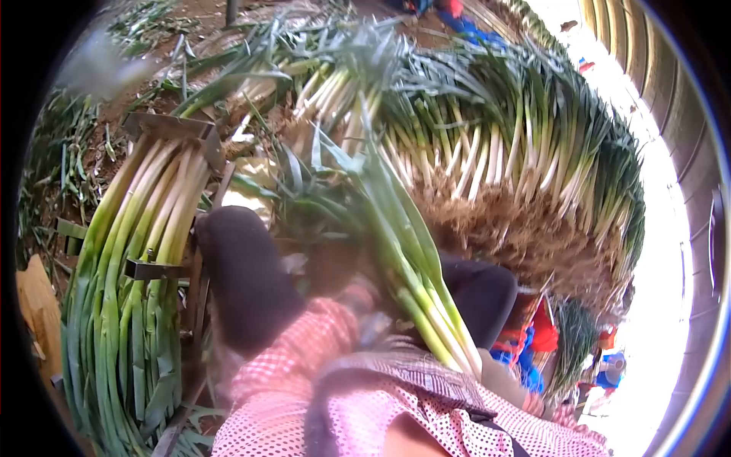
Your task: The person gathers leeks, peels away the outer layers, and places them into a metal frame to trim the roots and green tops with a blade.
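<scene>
Several long green onions [420, 282] slant across my lap, pale ends low on the right and leaves pointing up. At their pale ends is my gloved right hand [499, 375], closed around them, with its fingers partly hidden. My left hand [339, 263], in a dark glove, reaches forward beside the leaves from a red checked sleeve [301, 346]. Motion smears its fingers, so I cannot see what it holds, if anything. To my left, a thick bundle of green onions [114, 305] lies in a metal holder [156, 270], with its pale ends toward the top.
A long row of green onions [525, 137] with soil-covered roots [495, 228] curves along the front and right. Loose leaves litter the ground at the upper left. My dark-clad knees [244, 266] flank the work area. Red and blue items [533, 343] lie at the right.
</scene>
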A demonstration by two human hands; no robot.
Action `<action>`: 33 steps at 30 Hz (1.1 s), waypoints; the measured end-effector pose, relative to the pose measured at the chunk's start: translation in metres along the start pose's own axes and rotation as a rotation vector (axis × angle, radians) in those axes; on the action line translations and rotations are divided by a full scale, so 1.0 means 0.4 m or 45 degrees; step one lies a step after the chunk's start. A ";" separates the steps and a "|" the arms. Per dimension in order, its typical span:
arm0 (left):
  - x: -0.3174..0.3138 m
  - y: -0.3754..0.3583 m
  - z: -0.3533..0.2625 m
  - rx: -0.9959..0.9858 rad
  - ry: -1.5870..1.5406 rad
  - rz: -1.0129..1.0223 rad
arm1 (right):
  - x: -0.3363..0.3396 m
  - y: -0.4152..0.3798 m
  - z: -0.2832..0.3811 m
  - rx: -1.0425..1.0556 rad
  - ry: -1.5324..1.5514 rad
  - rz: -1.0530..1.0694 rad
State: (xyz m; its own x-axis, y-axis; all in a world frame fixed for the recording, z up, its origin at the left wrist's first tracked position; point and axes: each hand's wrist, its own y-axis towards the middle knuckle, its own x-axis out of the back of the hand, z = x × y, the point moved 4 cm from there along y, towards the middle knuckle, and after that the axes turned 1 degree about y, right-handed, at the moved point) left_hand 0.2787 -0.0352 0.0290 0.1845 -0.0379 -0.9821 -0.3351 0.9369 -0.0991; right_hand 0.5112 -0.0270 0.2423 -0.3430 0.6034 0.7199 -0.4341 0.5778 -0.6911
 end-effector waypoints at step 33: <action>-0.524 -1.027 -0.689 -1.553 2.147 -1.996 | -0.222 0.426 1.744 2.605 -1.067 -0.167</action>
State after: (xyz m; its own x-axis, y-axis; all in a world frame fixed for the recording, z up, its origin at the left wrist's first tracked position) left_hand 0.1229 -0.5078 0.2312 0.3868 -0.7316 0.5614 -0.9102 -0.4005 0.1051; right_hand -0.1134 -0.3655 0.1051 -0.1784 -0.0070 0.9839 -0.3086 -0.9491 -0.0627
